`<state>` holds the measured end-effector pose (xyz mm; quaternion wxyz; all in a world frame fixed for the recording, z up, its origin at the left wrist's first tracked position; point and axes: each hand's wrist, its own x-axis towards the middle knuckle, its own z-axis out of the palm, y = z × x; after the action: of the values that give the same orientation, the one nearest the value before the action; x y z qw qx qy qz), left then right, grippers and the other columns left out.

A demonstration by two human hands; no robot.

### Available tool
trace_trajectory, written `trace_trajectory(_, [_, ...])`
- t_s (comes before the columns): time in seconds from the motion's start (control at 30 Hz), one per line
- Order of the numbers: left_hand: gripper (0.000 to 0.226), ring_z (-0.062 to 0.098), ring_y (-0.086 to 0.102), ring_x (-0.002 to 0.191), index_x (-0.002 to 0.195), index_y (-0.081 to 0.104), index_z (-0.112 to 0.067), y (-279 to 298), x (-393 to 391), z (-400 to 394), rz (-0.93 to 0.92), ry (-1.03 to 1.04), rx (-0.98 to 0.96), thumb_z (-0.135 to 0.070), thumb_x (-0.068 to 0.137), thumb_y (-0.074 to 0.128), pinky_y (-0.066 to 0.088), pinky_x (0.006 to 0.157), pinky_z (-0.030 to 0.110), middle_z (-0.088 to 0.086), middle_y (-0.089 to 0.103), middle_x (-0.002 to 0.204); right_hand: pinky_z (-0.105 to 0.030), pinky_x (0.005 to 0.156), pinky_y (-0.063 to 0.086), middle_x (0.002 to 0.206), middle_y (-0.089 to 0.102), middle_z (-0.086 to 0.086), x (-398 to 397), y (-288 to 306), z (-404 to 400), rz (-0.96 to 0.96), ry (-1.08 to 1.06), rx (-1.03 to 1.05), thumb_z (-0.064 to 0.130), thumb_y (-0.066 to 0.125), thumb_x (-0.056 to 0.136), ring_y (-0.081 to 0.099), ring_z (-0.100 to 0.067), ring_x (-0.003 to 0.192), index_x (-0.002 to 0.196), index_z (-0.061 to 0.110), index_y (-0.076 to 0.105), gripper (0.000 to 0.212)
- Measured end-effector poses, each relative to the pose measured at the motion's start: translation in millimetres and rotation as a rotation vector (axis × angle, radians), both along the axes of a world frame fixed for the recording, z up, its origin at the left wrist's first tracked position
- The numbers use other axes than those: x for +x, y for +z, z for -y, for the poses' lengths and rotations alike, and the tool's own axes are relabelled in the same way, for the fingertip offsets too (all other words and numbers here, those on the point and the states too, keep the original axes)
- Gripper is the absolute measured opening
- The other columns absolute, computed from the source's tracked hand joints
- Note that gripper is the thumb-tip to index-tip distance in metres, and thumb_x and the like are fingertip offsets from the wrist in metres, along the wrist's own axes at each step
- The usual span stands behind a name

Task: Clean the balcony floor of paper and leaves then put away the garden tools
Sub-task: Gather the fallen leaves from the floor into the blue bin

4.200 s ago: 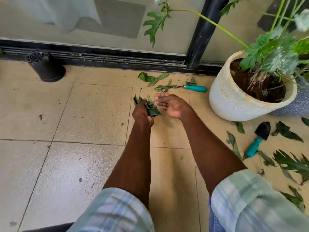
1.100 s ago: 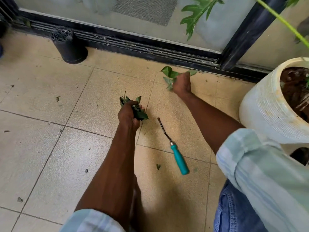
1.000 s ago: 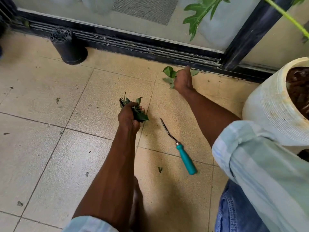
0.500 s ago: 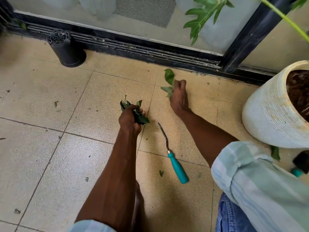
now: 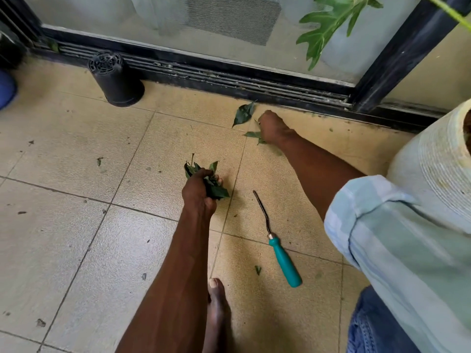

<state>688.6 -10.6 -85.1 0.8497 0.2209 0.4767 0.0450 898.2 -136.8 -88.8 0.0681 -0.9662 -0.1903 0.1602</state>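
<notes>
Clutching leaf bundle in left hand | right hand grip on floor leaves unclear | weeder between arms

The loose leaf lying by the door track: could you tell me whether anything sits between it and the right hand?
Nothing visible does. The loose leaf lies on bare tile just left of the right hand, which is already gathering other leaves. The teal-handled tool lies well behind, nearer the person.

The weeding tool lies on the floor: leaf bunch to its left, loose leaf behind, planter seemingly right.
</notes>
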Motion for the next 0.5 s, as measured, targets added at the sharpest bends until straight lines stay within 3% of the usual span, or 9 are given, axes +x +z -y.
trace_trajectory(0.17, [0.013,0.016,0.047,0.053,0.082,0.053,-0.007,2.3,2.4,-2.9,0.008,0.009,-0.010,-0.001,0.092,0.046,0.046,0.046,0.021,0.007,0.047,0.065,-0.035,0.081,0.049,0.119,0.056,-0.020,-15.8,-3.6,-5.0,0.052,-0.127,0.061,0.000,0.056,0.090,0.060,-0.034,0.106,0.117,-0.003,0.058,0.028])
trace_trajectory(0.27, [0.012,0.016,0.047,0.051,0.084,0.053,-0.007,3.8,2.6,-8.3,0.017,0.023,0.006,-0.001,0.092,0.047,0.046,0.046,0.022,0.007,0.048,0.064,-0.023,0.068,0.043,0.111,0.058,-0.012,-10.2,5.4,-27.8,0.121,-0.112,0.287,-0.001,0.059,0.090,0.056,-0.015,0.093,0.112,0.002,0.064,0.022])
trace_trajectory(0.33, [0.012,0.015,0.049,0.050,0.085,0.054,-0.006,4.2,1.2,-13.2,0.021,0.039,0.022,0.000,0.092,0.047,0.046,0.046,0.021,0.007,0.048,0.064,-0.015,0.065,0.039,0.109,0.052,-0.007,-3.0,16.7,-48.5,0.154,-0.048,0.373,0.002,0.064,0.089,0.050,-0.011,0.092,0.113,0.004,0.065,0.024])
trace_trajectory(0.4, [0.010,0.015,0.050,0.051,0.087,0.054,-0.006,4.0,-2.5,-18.2,0.022,0.061,0.028,0.000,0.092,0.047,0.047,0.045,0.020,0.007,0.049,0.066,-0.009,0.071,0.041,0.119,0.049,-0.005,5.4,10.7,-62.5,0.116,-0.053,0.359,0.009,0.068,0.087,0.051,-0.015,0.105,0.112,0.008,0.067,0.024])
trace_trajectory(0.47, [0.009,0.016,0.050,0.053,0.089,0.054,-0.005,1.9,-6.9,-22.8,0.018,0.071,0.030,0.001,0.091,0.048,0.048,0.046,0.021,0.008,0.050,0.067,-0.024,0.085,0.048,0.136,0.046,-0.009,6.6,-5.9,-63.6,0.028,-0.046,0.278,0.014,0.066,0.087,0.050,-0.021,0.113,0.102,0.011,0.071,0.016])
trace_trajectory(0.5, [0.008,0.016,0.051,0.053,0.091,0.055,-0.005,0.3,-8.8,-25.1,0.011,0.075,0.030,0.001,0.091,0.049,0.048,0.047,0.021,0.008,0.051,0.068,-0.029,0.085,0.048,0.134,0.048,-0.010,2.0,-13.9,-61.6,0.001,-0.015,0.212,0.013,0.063,0.088,0.051,-0.024,0.111,0.101,0.012,0.071,0.016])
